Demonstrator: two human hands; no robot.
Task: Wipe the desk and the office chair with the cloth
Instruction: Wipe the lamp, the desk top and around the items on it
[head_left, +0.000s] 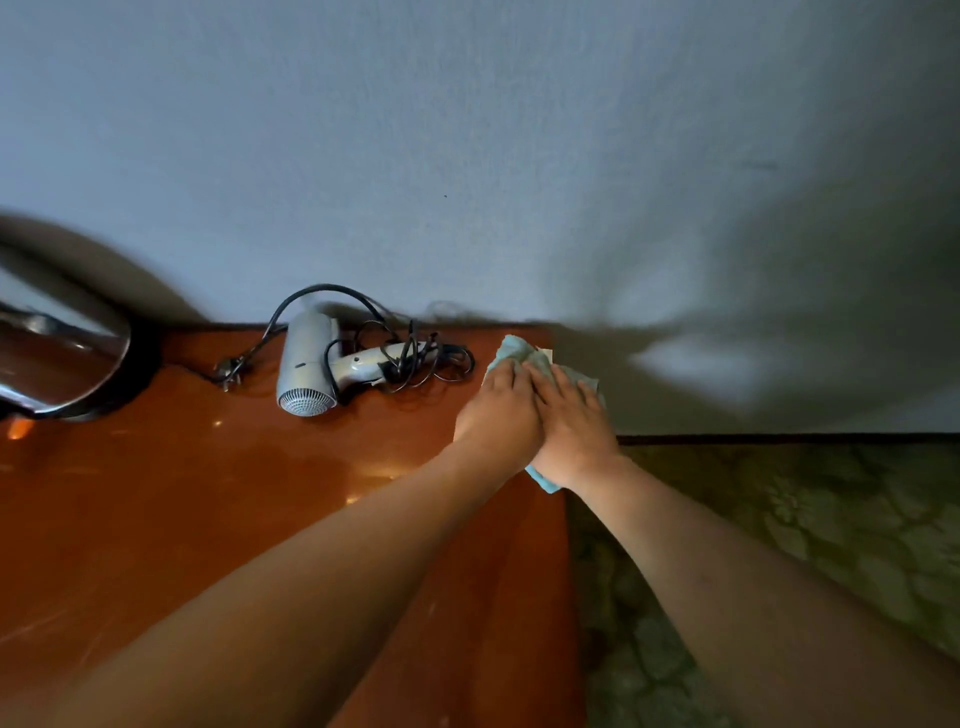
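A light blue cloth (517, 349) lies on the far right corner of the glossy reddish-brown desk (218, 509), hanging a little over the right edge. My left hand (498, 410) and my right hand (571, 426) lie side by side on top of it, fingers straight, pressing it flat against the desk. Most of the cloth is hidden under the hands; only its far end and a near corner show. The office chair is out of view.
A grey hair dryer (311, 364) with a tangled black cord (415, 358) lies near the wall, just left of the cloth. A round mirror (62, 358) stands at the far left. The wall backs the desk. Patterned green carpet (805, 519) lies right of the desk edge.
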